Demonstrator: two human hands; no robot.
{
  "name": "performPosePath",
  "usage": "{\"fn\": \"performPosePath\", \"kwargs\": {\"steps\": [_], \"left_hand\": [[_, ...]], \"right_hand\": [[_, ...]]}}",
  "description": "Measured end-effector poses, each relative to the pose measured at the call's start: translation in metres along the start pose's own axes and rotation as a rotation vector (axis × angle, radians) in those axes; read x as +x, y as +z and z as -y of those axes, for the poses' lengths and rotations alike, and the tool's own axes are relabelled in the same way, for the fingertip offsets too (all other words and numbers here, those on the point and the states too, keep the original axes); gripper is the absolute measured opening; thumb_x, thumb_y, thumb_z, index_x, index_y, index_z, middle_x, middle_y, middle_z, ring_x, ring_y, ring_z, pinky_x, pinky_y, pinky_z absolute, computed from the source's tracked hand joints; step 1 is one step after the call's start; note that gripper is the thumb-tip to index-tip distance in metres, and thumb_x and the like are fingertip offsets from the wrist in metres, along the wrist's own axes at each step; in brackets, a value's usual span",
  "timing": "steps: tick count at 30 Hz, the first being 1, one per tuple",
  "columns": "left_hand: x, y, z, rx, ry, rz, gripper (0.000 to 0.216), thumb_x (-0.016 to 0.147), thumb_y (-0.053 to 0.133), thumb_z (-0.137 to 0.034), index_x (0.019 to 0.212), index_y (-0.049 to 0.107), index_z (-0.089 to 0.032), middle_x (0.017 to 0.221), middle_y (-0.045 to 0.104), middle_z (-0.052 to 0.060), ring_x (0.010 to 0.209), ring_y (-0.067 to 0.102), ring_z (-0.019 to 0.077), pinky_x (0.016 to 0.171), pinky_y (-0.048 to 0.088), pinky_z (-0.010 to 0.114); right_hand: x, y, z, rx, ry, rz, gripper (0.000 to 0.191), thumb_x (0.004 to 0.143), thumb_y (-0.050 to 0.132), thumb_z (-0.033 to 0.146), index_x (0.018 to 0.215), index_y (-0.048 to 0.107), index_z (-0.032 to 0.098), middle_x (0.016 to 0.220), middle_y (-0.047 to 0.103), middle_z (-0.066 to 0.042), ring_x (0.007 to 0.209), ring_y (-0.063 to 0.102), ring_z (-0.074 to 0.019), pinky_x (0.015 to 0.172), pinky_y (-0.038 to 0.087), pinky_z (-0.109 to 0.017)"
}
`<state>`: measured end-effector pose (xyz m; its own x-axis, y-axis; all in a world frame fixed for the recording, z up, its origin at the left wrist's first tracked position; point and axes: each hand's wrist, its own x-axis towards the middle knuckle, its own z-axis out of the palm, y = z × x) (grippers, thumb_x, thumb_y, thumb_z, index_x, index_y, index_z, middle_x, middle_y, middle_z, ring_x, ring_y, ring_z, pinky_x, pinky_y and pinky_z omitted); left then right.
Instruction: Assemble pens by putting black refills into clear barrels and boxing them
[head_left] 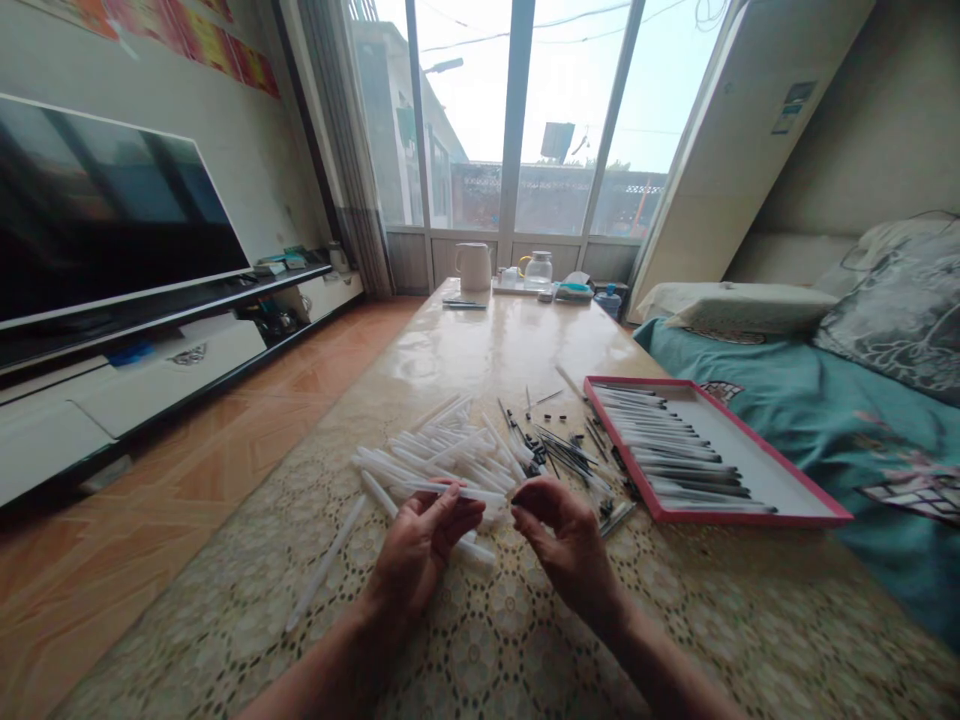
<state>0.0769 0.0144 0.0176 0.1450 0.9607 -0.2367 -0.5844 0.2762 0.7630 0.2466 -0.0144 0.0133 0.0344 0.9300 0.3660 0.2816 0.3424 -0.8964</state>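
Note:
My left hand pinches a white pen barrel that lies level and points right. My right hand is closed in a pinch at that barrel's right end, on a small dark part I cannot make out. Both hands hover over a lace-covered table. Just beyond them lies a heap of white pen barrels. To its right sits a scatter of thin dark refills and small black parts. A pink-rimmed white tray at the right holds a row of assembled pens.
At the table's far end stand a white jug, a glass pot and small items. A television on a low unit lines the left wall. A teal-covered sofa with cushions borders the table's right side.

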Motion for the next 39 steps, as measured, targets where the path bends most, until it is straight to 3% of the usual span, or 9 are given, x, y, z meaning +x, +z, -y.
{"fn": "performPosePath", "kwargs": {"steps": [17,25,35,39], "left_hand": [[-0.002,0.004,-0.001,0.025,-0.007,0.018,0.019,0.071,0.074,-0.018,0.084,0.062,-0.013,0.070,0.074,0.007,0.067,0.071,0.0188,0.069,0.057,0.028],[-0.004,0.006,-0.002,0.028,-0.024,0.029,0.017,0.071,0.075,-0.017,0.083,0.063,-0.013,0.073,0.074,0.006,0.069,0.071,0.0176,0.069,0.057,0.026],[-0.004,0.007,-0.002,0.023,-0.030,0.049,0.020,0.066,0.078,-0.018,0.080,0.065,-0.013,0.070,0.074,0.005,0.067,0.071,0.0176,0.068,0.057,0.025],[-0.003,0.007,-0.002,0.034,-0.015,0.028,0.019,0.066,0.078,-0.018,0.079,0.065,-0.013,0.068,0.073,0.005,0.066,0.071,0.0178,0.066,0.057,0.025]], "right_hand": [[0.000,0.002,0.001,0.032,0.030,0.028,0.007,0.082,0.057,0.021,0.088,0.058,0.018,0.078,0.063,-0.002,0.071,0.061,-0.0136,0.065,0.050,-0.024],[-0.001,0.003,-0.005,0.156,0.124,0.026,0.016,0.084,0.059,0.033,0.085,0.058,0.017,0.065,0.059,0.001,0.056,0.058,-0.0119,0.054,0.047,-0.022],[-0.002,-0.001,-0.011,-0.133,0.048,0.158,0.035,0.094,0.038,0.042,0.070,0.048,0.019,0.058,0.049,0.003,0.049,0.049,-0.0091,0.047,0.038,-0.019],[-0.002,-0.005,-0.007,-0.234,-0.021,0.157,0.022,0.093,0.042,0.038,0.085,0.052,0.019,0.068,0.056,0.001,0.057,0.054,-0.0111,0.052,0.040,-0.020]]}}
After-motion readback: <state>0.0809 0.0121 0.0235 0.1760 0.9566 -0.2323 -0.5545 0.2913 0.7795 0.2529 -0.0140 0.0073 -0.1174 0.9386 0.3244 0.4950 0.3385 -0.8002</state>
